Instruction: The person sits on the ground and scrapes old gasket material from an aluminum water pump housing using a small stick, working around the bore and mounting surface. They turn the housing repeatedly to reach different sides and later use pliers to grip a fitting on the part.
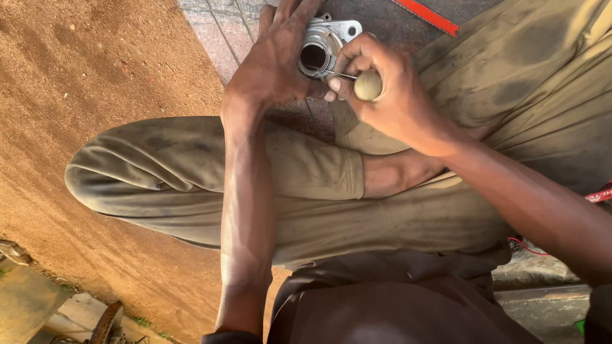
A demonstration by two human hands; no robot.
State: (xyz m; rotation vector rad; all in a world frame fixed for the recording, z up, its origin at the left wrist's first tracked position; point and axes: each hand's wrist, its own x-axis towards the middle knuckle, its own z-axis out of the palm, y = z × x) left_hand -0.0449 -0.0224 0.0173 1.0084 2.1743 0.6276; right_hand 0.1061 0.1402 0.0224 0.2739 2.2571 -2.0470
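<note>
While the person sits cross-legged on the ground, a silver cast-metal housing with a round dark bore sits at the top centre of the frame, over paving slabs beside bare reddish earth. Their left hand wraps the housing from the left, fingers spread over its back and clenched on it, holding it steady. Their right hand is closed on the rounded tan handle of a thin metal pick, whose fine tip reaches the rim of the bore. By its look the housing is rigid and fairly heavy for its size, with hard edges and possibly an oily, slippery skin; the outer body and mounting ears seem the safest hold, away from the bore. A red bar lies at upper right.
</note>
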